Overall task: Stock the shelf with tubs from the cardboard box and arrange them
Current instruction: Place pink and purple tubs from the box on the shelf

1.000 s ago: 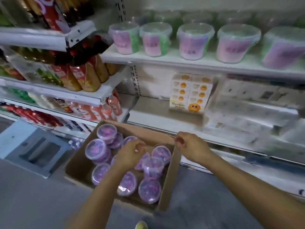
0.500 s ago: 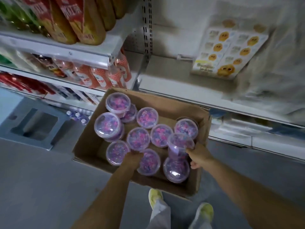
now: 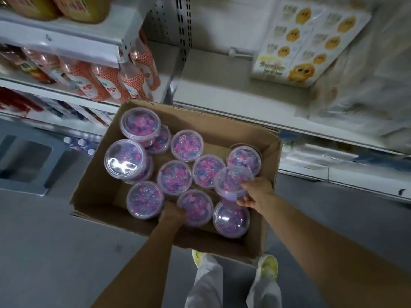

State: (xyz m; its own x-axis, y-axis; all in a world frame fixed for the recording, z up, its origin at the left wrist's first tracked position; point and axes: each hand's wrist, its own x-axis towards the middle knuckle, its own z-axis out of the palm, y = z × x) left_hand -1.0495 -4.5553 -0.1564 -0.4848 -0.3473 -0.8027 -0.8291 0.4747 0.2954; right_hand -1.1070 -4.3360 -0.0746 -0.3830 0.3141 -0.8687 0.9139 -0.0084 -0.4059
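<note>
Tubs point(image 3: 174, 177) fill cardboard box point(image 3: 222, 121). Right hand point(image 3: 255, 192) grasps one tilted tub point(image 3: 231, 181); left hand point(image 3: 172, 214) fingers buried between tubs, grip unreadable.

The grey floor point(image 3: 44, 241) bears an open cardboard box point(image 3: 222, 127).

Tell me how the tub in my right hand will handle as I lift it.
Probably light: the right hand holds the tub single-handed, near its rim. Its glossy plastic looks slippery, so a firm pinch seems wise. It is tilted, so the loose pink filling may shift.
</note>
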